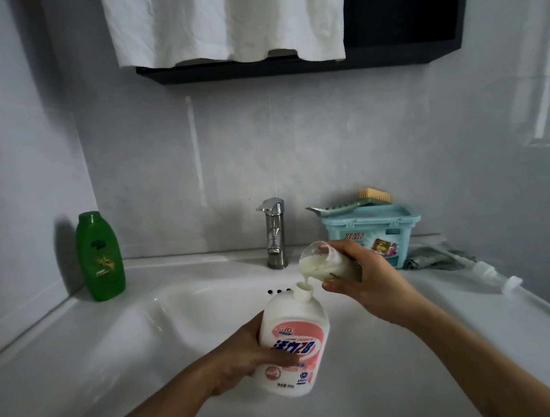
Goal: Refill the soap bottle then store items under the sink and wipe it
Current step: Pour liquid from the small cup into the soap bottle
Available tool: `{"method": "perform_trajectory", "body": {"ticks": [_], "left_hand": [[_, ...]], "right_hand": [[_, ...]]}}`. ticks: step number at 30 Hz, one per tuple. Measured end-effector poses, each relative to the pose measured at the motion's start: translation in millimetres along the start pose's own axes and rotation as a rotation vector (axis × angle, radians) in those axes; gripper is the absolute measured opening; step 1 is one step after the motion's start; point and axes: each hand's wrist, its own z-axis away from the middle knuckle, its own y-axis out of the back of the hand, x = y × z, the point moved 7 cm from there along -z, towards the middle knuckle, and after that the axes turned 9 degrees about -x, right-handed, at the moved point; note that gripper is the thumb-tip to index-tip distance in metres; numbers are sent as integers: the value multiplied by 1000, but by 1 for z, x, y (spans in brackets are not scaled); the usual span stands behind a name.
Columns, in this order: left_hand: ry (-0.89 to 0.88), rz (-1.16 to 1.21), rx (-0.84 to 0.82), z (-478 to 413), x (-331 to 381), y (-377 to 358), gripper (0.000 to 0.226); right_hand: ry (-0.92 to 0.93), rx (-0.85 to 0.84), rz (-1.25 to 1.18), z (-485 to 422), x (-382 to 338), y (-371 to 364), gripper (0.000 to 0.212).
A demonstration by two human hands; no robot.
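The soap bottle (295,342) is clasped in the left hand (244,356) over the sink (118,337), a clear cup (320,261) of creamy soap tipped at its neck by the right hand (371,278), the faucet (274,233) just behind.

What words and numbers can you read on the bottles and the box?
Soap bottle: big blue characters, upside down from here, look like "活力28"; small print too blurred.
Green bottle: label too small to read.
Blue box: red characters, too blurred to read.
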Motion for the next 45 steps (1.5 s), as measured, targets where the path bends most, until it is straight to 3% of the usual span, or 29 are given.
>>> {"method": "perform_trajectory", "body": {"ticks": [45], "left_hand": [[-30, -138, 43, -6, -3, 3, 64]], "right_hand": [[-2, -20, 31, 0, 0, -5, 53]]}}
